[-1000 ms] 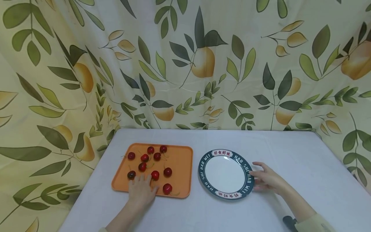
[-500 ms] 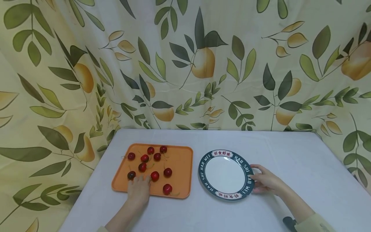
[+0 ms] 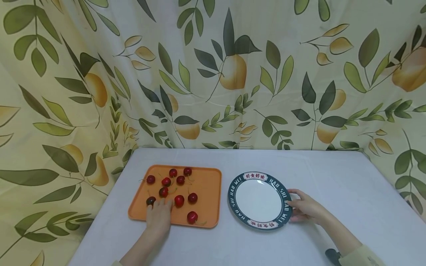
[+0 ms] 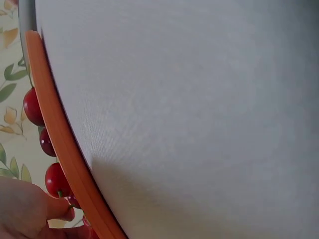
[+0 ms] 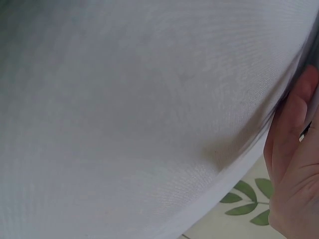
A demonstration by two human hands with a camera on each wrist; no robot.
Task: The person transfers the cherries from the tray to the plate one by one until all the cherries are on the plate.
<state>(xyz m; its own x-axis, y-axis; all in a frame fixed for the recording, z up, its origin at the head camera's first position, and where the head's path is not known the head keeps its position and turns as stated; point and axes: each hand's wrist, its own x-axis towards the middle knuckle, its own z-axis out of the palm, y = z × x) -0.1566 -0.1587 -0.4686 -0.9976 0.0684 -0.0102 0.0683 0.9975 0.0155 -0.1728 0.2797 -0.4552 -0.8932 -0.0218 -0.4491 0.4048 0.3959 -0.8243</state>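
My left hand (image 3: 158,217) is over the front edge of an orange tray (image 3: 206,181) that holds several red and dark cherries. Its fingers are bent down between a dark cherry (image 3: 151,200) and a bright red cherry (image 3: 179,200). In the left wrist view the red cherry (image 4: 57,179) has its stem running to the thumb and fingertips, which appear to pinch it; the contact is partly hidden. My right hand (image 3: 307,208) grips the right rim of a white plate (image 3: 257,199) with a dark lettered border. Some of those fingers are hidden from above.
The tray and plate lie side by side on a white-covered table (image 3: 246,247), with a narrow gap between them. A patterned leaf-and-fruit curtain (image 3: 213,74) hangs behind the table. More cherries (image 3: 192,198) lie around the left hand, toward the tray's back and right.
The left thumb has drawn in under the hand, the fingers have bent, and the red cherry has shifted slightly right. The right fingers have settled onto the plate's rim.
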